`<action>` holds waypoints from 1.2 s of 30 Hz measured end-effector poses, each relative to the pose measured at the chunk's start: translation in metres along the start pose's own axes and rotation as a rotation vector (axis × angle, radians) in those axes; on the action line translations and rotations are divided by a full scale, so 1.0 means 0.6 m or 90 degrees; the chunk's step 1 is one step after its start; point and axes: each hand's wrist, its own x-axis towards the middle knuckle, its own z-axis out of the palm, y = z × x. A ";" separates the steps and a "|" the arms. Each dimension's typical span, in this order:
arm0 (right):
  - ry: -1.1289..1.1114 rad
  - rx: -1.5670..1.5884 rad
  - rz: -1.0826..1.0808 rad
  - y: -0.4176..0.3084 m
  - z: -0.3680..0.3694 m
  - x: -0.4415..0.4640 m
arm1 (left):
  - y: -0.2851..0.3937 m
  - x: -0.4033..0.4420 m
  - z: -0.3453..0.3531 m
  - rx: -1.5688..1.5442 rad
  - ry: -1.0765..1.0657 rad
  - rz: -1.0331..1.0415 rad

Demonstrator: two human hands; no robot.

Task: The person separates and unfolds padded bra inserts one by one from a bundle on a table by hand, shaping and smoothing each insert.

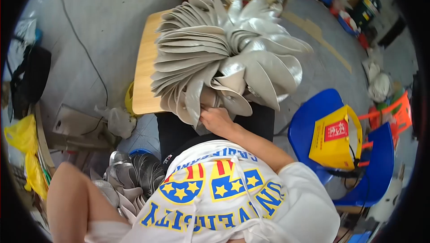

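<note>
My right hand [216,120] is at the near edge of a large pile of curved, leaf-shaped pieces [192,48], dull grey on one face and shiny silver on the other. Its fingers are closed at the lower edge of one grey piece [194,97], with the fingertips partly hidden. The pieces fan out in overlapping rows on a light wooden board [145,70] in front of my lap. My left arm is bent at the lower left, and the left hand cannot be seen. Beside my left leg, more silver and dark pieces [127,171] stand bunched together.
A blue chair [313,108] holding a yellow bag [329,142] stands at the right. Plastic bags [118,122] and a grey panel [76,119] lie at the left, and a cable [83,41] crosses the floor. Several bins and bundles line the far right.
</note>
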 end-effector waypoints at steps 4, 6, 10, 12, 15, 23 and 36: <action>-0.036 -0.005 0.018 0.005 0.014 -0.005 | -0.014 -0.036 0.052 -0.099 -0.127 0.044; -0.048 -0.012 0.018 0.005 0.011 -0.004 | -0.014 -0.043 0.074 -0.116 -0.135 0.031; -0.047 -0.016 0.028 0.005 0.000 -0.010 | -0.017 -0.057 0.097 -0.127 -0.135 0.011; -0.046 -0.008 0.029 0.004 0.000 -0.010 | -0.018 -0.062 0.109 -0.127 -0.137 -0.002; -0.097 -0.055 0.031 0.025 0.028 -0.020 | -0.008 -0.078 0.128 -0.108 -0.153 -0.008; -0.082 -0.016 0.038 0.004 0.009 -0.013 | -0.008 -0.105 0.171 -0.073 -0.166 -0.011; -0.047 -0.017 0.000 0.002 -0.001 -0.008 | 0.016 -0.126 0.159 -0.038 -0.104 -0.082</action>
